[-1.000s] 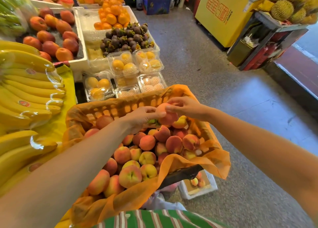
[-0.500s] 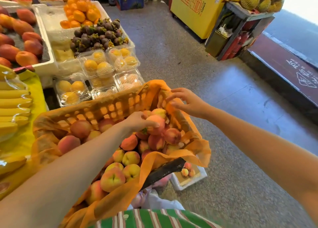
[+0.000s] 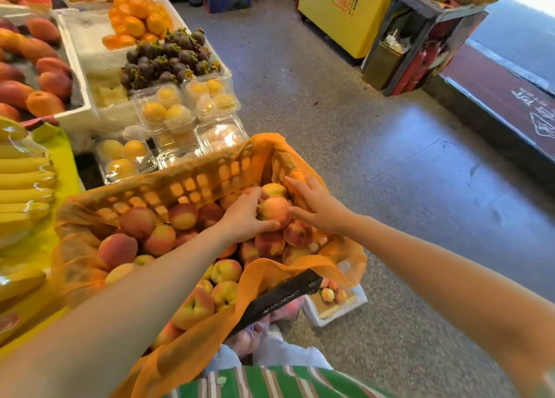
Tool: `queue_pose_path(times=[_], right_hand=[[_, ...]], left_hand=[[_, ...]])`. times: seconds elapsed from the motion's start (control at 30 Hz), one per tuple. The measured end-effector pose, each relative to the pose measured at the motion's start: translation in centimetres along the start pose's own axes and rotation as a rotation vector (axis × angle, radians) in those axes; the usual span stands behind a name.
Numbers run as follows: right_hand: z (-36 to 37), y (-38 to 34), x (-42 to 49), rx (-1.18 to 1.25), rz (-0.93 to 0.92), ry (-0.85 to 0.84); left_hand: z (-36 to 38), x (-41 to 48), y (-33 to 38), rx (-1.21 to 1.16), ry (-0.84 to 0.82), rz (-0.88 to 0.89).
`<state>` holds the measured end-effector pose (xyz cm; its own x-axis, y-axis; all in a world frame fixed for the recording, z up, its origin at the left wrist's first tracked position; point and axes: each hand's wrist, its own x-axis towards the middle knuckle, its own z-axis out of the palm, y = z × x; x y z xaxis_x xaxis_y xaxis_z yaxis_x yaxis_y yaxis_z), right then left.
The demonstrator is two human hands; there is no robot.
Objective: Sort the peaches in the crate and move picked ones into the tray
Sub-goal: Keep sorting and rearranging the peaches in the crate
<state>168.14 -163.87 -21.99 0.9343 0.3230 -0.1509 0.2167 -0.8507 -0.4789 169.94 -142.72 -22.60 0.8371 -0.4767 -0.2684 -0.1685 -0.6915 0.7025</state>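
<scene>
This looks like the picking step. One peach (image 3: 274, 209) is held up at the far right corner of the crate (image 3: 180, 184), just above the other peaches (image 3: 192, 307) in the pile. The left hand (image 3: 243, 217) has its fingers and thumb curled round the left side of this peach. The right hand (image 3: 318, 206) is on the other side, open, with its fingers spread. Its thumb seems to touch the peach but does not grip it. The white tray (image 3: 333, 318) sits low on the floor by the near right corner of the crate, with a few peaches in it. If this peach is picked, I think it must go over the crate's edge and down softly into the tray.
</scene>
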Motion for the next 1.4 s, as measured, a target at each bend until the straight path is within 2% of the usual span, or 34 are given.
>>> queue_pose_path(times=[0.1,0.2,0.33,0.47,0.57,0.63,0.73,0.87,0.97,1.1,1.27,1.33,1.4], right_hand=[[0.1,0.0,-0.1,0.035,0.003,0.026],[-0.1,-0.1,-0.2,0.044,0.023,-0.016],[-1.2,0.1,-0.2,0.028,0.031,-0.077],[-2.9,-1.2,0.6,-0.175,-0.006,0.107],[-4.0,-4.3,2.5,-0.068,-0.161,0.118],[-4.0,-7.0,4.2,0.036,-0.253,0.018],[-2.2,-11.7,6.2,0.141,-0.284,-0.299],[2.7,-16.5,7.2,0.014,-0.323,-0.73],[6.1,-18.6,6.7,-0.122,-0.362,-0.958],[8.6,-19.3,5.7,-0.253,-0.445,-1.059],[8.9,-19.6,5.0,-0.368,-0.55,-1.066],[9.0,-19.4,4.9,-0.335,-0.57,-1.037],[8.9,-19.0,5.0,-0.256,-0.516,-1.035]], left_hand=[[0.2,-0.4,-0.5,0.023,0.001,-0.016],[0.5,-0.5,-0.6,-0.009,0.014,-0.078],[0.5,-0.6,-0.4,0.02,-0.022,-0.041],[-1.6,-1.7,-0.6,0.013,0.034,-0.051],[-4.8,-3.6,-1.4,0.053,0.143,-0.03],[-6.8,-5.8,-2.5,0.099,0.199,-0.03],[-8.8,-9.8,-5.1,0.22,0.284,-0.063],[-9.4,-15.7,-8.6,0.448,0.407,-0.08],[-8.5,-18.9,-10.5,0.51,0.433,-0.194],[-6.7,-21.0,-12.3,0.485,0.368,-0.264],[-5.8,-21.5,-13.0,0.465,0.421,-0.257],[-5.9,-21.3,-12.8,0.498,0.397,-0.264],[-6.2,-20.9,-12.0,0.587,0.338,-0.283]])
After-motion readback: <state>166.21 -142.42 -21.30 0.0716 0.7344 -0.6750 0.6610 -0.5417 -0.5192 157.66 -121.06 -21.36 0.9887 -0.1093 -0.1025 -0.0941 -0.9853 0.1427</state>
